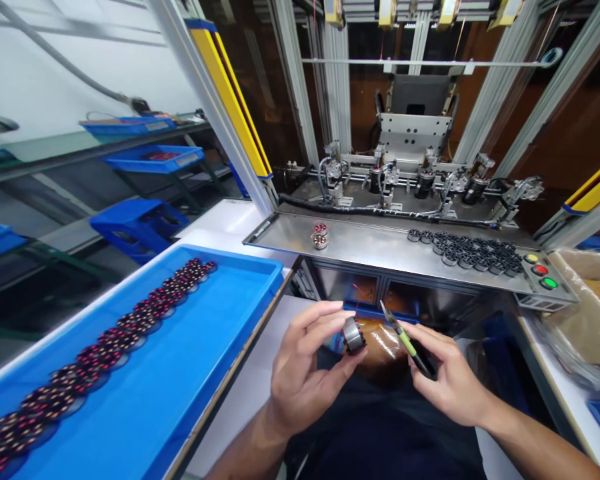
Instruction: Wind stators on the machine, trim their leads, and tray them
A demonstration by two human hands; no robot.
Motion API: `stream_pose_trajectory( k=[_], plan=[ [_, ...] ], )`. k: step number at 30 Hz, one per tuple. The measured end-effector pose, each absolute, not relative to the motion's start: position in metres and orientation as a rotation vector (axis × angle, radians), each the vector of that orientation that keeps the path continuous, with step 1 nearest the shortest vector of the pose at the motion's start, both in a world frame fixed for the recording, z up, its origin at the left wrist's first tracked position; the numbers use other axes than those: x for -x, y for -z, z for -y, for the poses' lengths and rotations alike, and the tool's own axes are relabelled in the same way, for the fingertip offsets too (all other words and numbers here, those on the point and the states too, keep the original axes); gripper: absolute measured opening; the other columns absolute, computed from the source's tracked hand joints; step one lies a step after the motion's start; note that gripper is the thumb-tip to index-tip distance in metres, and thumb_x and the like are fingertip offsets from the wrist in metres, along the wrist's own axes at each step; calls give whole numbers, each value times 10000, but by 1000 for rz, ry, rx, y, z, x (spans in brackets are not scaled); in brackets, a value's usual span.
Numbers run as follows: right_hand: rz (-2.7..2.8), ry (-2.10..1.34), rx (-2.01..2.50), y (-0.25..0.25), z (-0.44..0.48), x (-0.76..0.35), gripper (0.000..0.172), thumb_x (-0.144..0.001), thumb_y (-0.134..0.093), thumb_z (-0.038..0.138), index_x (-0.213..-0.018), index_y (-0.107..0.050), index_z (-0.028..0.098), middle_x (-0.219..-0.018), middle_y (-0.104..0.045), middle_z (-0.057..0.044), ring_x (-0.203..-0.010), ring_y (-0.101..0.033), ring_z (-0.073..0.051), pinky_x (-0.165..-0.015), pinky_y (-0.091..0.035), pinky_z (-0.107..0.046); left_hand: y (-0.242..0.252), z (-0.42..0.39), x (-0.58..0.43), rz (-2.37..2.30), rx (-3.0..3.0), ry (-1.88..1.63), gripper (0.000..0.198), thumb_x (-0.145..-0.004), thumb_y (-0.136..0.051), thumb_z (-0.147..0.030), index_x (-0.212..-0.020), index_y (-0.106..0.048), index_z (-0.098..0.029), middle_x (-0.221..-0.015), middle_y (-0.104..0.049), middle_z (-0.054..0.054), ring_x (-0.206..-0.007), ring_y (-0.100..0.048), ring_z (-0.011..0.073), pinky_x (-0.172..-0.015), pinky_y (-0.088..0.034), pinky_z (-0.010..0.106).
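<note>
My left hand (305, 373) pinches a small round wound stator (354, 335) between thumb and fingertips, held up in front of me. My right hand (445, 380) grips a pair of small cutters (405, 341) with green-black handles, the tips pointing up and left toward the stator, a little apart from it. Both hands hover over my lap, in front of the machine's steel shelf (380, 250).
A blue tray (180, 347) at left holds a long row of copper-wound stators (105, 347). On the steel shelf stand one stator (321, 235) and several dark parts (467, 251) by coloured buttons (540, 271). A bag-lined box (587, 313) sits at right.
</note>
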State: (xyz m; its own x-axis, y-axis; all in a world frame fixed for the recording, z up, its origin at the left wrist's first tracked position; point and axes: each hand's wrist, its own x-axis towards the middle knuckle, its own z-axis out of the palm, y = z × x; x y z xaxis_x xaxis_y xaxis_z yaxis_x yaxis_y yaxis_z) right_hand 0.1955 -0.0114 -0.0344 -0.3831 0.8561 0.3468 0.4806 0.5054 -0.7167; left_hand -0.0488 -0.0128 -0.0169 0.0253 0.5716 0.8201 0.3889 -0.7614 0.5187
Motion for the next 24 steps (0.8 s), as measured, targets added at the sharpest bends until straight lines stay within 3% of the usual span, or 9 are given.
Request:
stream_pose_trajectory(
  k=[7,12,17,24],
  plan=[
    [2048,-679,1089,19,25,-209,697,-714,-568,43,-1387,-578,223,-1189,-723,-115,-1116,-690,-273,-996,-566,-433,5,13,48,-1148,-2393,-1843,521,-792,-770,-69,-1266,-628,-233,-1220,-635,85,-999,-730,220,-865,-659,327],
    [1960,-982,926,1,38,-209,736,-749,-558,2,-1422,-522,297,-971,-720,-50,-832,-727,-174,-792,-625,-295,2,13,50,-1274,-2540,-1782,486,-806,-776,-125,-1254,-626,-237,-1164,-675,71,-963,-740,203,-843,-653,283],
    [1818,-1252,754,-11,46,-205,836,-751,-525,-69,-1466,-457,359,-1030,-689,-51,-844,-721,-148,-764,-626,-257,2,14,52,-1308,-2575,-1716,423,-816,-765,-125,-1210,-643,-219,-1121,-732,78,-954,-753,199,-860,-635,259],
    [1845,-1416,638,-24,40,-203,936,-687,-519,-118,-1479,-445,375,-1103,-707,-72,-992,-726,-206,-897,-607,-361,5,13,52,-1121,-2479,-1823,678,-761,-789,-34,-1351,-528,-243,-1122,-776,78,-967,-768,236,-855,-657,346]
  ],
)
